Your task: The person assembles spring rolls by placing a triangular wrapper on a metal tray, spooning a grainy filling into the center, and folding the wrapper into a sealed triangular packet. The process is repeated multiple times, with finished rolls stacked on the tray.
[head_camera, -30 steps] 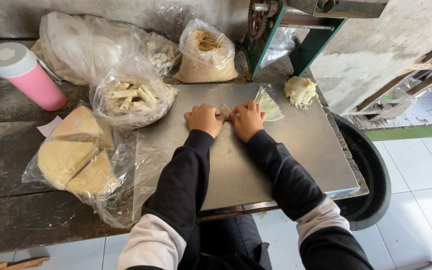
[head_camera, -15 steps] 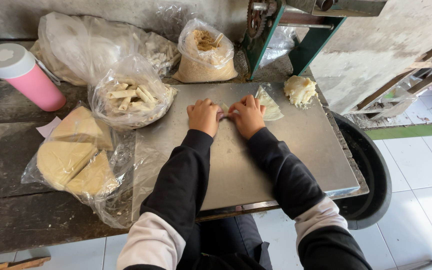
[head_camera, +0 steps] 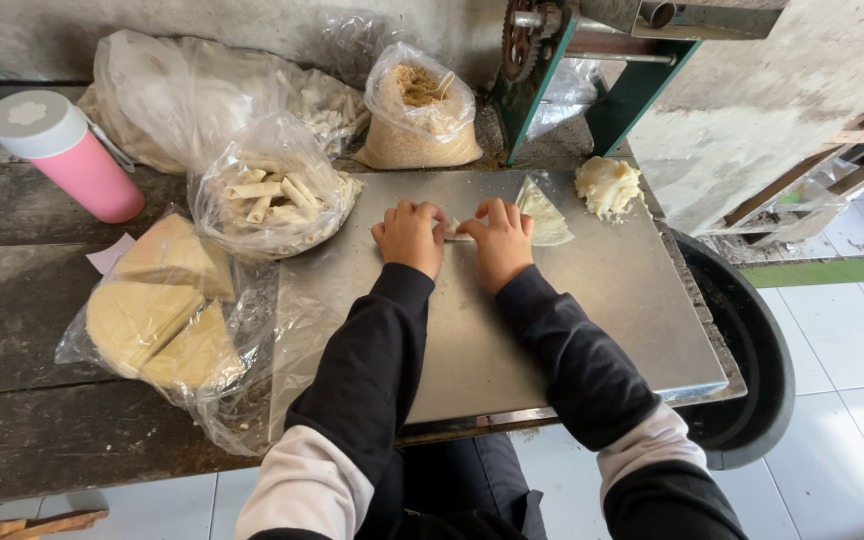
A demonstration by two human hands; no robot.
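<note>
Both of my hands rest palm-down side by side on a steel sheet (head_camera: 572, 330). My left hand (head_camera: 410, 235) and my right hand (head_camera: 500, 240) press on a thin pale roll of wrapper (head_camera: 457, 234), which shows only in the gap between them. A triangular pale wrapper (head_camera: 544, 213) lies flat just right of my right hand. A lump of pale filling (head_camera: 607, 185) sits at the sheet's far right corner. Black sleeves cover both forearms.
An open plastic bag of finished rolls (head_camera: 272, 195) lies left of the sheet, and a bag of stacked wrappers (head_camera: 157, 315) nearer me. A bag of brown crumbs (head_camera: 420, 110) and a pink bottle (head_camera: 70, 155) stand behind. A black tub (head_camera: 762, 360) sits right, below a green machine frame (head_camera: 592, 80).
Both hands have slid a little away from me across the sheet, rolling the wrapper; the view has shifted slightly.
</note>
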